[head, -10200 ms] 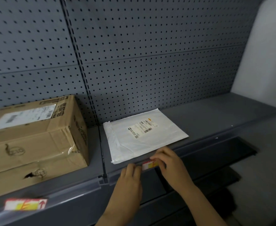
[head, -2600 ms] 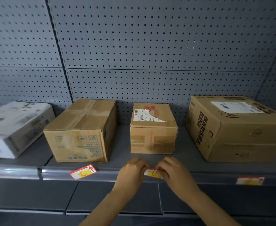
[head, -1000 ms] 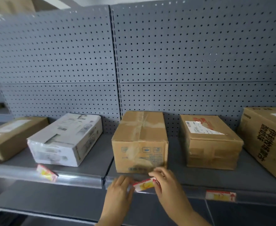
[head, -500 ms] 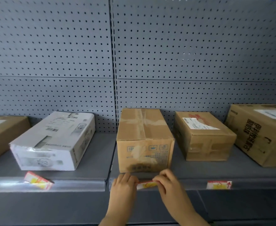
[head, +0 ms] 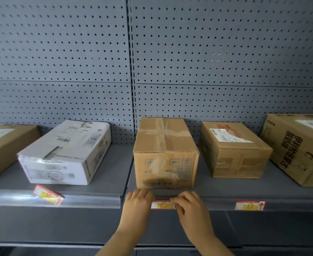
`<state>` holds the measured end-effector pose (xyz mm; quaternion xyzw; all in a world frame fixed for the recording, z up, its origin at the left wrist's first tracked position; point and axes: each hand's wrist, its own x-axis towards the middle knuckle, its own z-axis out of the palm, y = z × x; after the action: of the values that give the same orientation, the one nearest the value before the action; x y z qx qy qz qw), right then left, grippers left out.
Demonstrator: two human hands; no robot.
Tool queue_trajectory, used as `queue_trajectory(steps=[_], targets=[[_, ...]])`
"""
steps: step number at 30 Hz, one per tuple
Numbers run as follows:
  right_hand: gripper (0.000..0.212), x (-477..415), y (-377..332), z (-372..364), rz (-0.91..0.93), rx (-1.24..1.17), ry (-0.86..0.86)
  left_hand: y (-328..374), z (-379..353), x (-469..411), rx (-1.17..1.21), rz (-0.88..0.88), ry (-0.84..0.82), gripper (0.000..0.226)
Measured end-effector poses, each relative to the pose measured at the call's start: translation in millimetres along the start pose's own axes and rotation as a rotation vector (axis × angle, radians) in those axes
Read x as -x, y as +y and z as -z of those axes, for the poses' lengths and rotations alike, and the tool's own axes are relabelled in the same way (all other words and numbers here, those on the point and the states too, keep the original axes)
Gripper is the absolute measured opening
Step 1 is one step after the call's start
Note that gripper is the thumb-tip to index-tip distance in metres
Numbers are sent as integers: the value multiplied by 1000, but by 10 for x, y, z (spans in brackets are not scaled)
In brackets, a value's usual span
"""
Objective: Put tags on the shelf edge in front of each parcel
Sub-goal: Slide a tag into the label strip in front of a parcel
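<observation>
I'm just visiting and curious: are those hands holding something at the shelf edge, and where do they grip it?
Yes: a small red and yellow tag. The left hand has its left end, the right hand its right end, against the shelf edge.

Grey pegboard (head: pixel 207 52) (dotted), brown boxes (head: pixel 166 154)

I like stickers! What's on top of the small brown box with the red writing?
A white shipping label sits on the small brown box, partly over red print. Its words are too blurry to read.

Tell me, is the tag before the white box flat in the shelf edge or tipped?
Tipped. The tag lies askew across the shelf edge, not level like the tag marked D.
</observation>
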<state>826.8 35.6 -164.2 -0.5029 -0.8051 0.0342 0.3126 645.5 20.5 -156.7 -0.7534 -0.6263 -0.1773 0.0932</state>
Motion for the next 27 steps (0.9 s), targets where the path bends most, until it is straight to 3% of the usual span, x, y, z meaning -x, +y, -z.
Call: queue_trajectory(steps=[16,23,27], targets=[[35,37,-42,-69,107,134,65,42,-98,31,-12,72,24,55],[93,317,37,-313,131,271,44,39,-193,140,-26,102,26,57],[107,553,22,-378,38,215,-6,-15,-182,390,54,119,90,51]])
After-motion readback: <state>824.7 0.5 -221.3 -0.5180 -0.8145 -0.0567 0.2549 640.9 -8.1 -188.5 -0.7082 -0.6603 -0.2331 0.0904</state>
